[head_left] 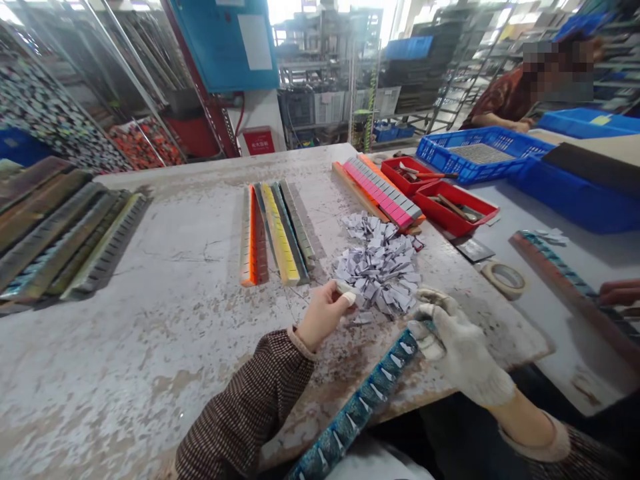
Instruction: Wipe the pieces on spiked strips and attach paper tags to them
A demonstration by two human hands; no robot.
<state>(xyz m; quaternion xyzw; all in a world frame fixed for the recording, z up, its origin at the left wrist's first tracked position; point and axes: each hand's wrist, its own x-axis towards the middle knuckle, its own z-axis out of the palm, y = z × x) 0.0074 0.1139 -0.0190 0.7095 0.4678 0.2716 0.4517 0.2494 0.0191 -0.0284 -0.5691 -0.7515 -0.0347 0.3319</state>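
My right hand [457,350], in a white knit glove, grips the upper end of a long blue glittery bar [357,407]. The bar slants down toward my lap over the table's front edge, with several small pale pieces set in a row along it. My left hand [325,312] has its thumb and index finger pinched together at the near left side of a loose pile of small white-grey pieces [383,267]. White wrapping covers its thumb tip. Whatever lies in that pinch is too small to make out.
Orange and yellow slotted bars [280,233] lie mid-table. A pink-and-grey bar stack [383,190], red bins [453,207] and a tape roll [503,277] are at right. More bars [60,227] are piled left. Another person's hand [620,293] is at far right, near blue crates [475,150].
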